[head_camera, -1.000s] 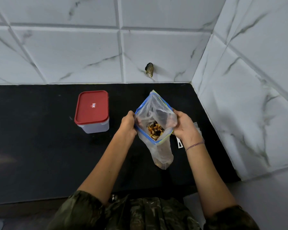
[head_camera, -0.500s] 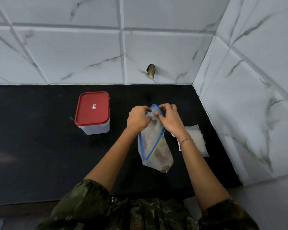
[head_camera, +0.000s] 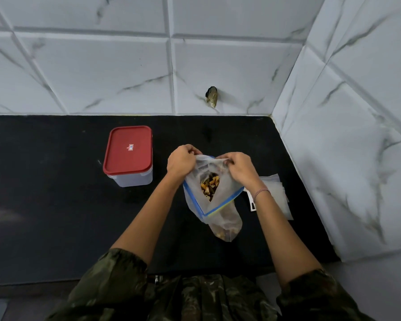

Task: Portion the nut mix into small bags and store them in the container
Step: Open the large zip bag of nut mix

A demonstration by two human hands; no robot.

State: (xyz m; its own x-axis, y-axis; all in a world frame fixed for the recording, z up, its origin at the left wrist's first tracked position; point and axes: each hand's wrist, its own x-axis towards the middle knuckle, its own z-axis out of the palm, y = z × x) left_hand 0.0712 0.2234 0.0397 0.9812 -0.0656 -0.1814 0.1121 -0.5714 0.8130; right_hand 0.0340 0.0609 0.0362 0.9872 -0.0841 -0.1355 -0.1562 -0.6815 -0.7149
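Currently, centre frame: fingers (head_camera: 190, 149) of left hand (head_camera: 181, 162) and right hand (head_camera: 240, 169) pinch the zip bag's (head_camera: 218, 205) far rim; nut mix (head_camera: 210, 186) shows in its open mouth. Risk: thin film slips or bag tilts, spilling nuts on the tabletop (head_camera: 56, 205). Container (head_camera: 129, 156) sits lidded, left of centre.

The one head-worn camera is looking forward and steeply down at the black desk (head_camera: 44, 216) from just above its near edge. It is facing the tiled wall (head_camera: 90, 72) behind the desk and the corner (head_camera: 273, 112) at the desk's right.
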